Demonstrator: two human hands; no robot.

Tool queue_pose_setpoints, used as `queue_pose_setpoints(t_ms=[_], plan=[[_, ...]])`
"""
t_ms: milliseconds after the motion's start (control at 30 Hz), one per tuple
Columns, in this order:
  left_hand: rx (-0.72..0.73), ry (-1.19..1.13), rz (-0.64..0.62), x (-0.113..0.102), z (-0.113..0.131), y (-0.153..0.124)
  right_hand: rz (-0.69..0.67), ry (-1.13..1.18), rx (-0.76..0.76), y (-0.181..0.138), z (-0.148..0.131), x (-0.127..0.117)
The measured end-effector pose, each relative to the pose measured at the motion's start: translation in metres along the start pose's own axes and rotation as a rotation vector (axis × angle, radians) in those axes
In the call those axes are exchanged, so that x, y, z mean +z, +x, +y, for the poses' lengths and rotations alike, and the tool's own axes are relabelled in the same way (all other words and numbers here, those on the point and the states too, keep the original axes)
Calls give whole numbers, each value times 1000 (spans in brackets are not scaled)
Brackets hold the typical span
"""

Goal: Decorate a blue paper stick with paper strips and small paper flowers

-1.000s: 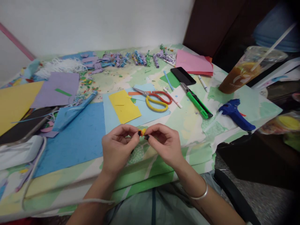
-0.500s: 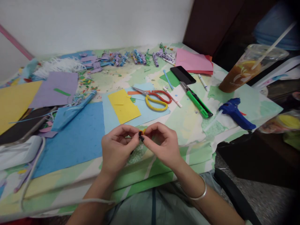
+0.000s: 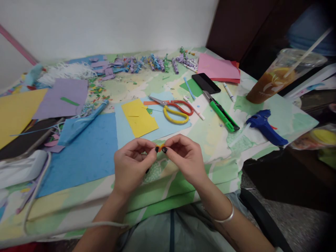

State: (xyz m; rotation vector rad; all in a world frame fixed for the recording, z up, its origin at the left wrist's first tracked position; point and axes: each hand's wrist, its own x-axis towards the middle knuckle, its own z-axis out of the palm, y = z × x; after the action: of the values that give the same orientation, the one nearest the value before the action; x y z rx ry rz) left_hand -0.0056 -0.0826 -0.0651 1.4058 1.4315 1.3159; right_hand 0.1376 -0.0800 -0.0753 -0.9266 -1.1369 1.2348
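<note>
Between my two hands, over the table's near edge, is a tiny yellow-orange paper piece. My left hand is closed, pinching its left side between thumb and forefinger. The right side is pinched by my right hand, also closed; fingertips cover much of the piece. Just beyond lie a yellow paper sheet with a notched edge and scissors with one red and one yellow handle. Both rest on a light blue sheet, with an orange strip near the blades.
To the right are a green box cutter, a blue glue gun, a black phone and a tilted-looking iced drink cup. Blue paper spreads at left. Curled paper pieces and white shreds line the back.
My right hand has shifted slightly right, so the fingertips are farther apart and more of the yellow-orange piece shows. The left hand stays almost still.
</note>
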Motion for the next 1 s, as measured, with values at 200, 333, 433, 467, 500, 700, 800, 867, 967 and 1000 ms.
queue_pose_setpoints(t_ms=[200,333,433,467,500,700,800,867,967,1000], plan=[[-17,10,-8,0,3,0,-15,45,-20,2,-1,0],[1,-3,-20,0,3,1,-28,62,-34,2,0,-1],[4,-14,-21,0,2,0,-11,67,-26,3,2,-1],[13,-18,-20,1,2,0,-4,69,-22,3,2,-1],[27,-25,-19,1,2,0,-2,72,-20,3,2,-1],[68,-57,-22,3,1,0,-26,73,9,3,2,-2],[70,-44,-12,3,2,0,-28,58,13,3,1,-2],[75,-45,-11,3,2,-1,-26,61,14,4,2,-2],[74,-44,-9,2,2,-1,-26,77,18,4,2,-2],[73,-43,-9,1,2,-1,-26,81,18,4,3,-2]])
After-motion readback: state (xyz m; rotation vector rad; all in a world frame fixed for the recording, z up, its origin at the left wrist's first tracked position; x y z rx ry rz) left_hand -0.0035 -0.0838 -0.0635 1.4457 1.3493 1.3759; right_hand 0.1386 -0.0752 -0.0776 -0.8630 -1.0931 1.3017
